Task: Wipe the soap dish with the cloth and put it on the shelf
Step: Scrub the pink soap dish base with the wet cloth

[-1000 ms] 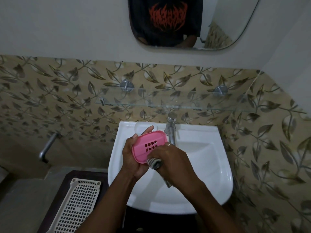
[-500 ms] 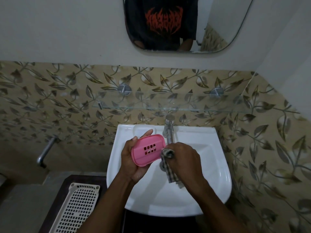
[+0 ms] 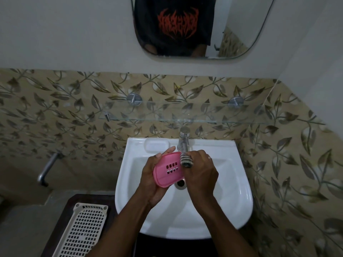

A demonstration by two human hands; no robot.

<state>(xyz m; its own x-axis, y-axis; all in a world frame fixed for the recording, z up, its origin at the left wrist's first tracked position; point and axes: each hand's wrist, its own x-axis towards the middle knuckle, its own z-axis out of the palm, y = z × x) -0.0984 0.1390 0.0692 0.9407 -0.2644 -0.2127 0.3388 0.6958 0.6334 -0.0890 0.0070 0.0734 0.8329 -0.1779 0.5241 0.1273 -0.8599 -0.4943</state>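
1. Judging by looks, the pink plastic soap dish (image 3: 168, 170) at frame centre, over the white basin (image 3: 232, 191), should be light and stiff. It may be slick if wet, but the dim view won't confirm that. Its long edges seem the safest hold.
2. Beneath it the left hand (image 3: 152, 175) cups it, fingers curled over the upper edge.
3. At its right end the right hand (image 3: 200, 171) grips the soft, bunched striped cloth (image 3: 186, 160) against the dish.
4. Count: one dish, one cloth, one glass shelf (image 3: 204, 115) above, one tap (image 3: 183, 140).

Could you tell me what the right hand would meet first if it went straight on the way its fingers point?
Probably the tap, just beyond the cloth that the right hand holds by the dish; depth is unclear.
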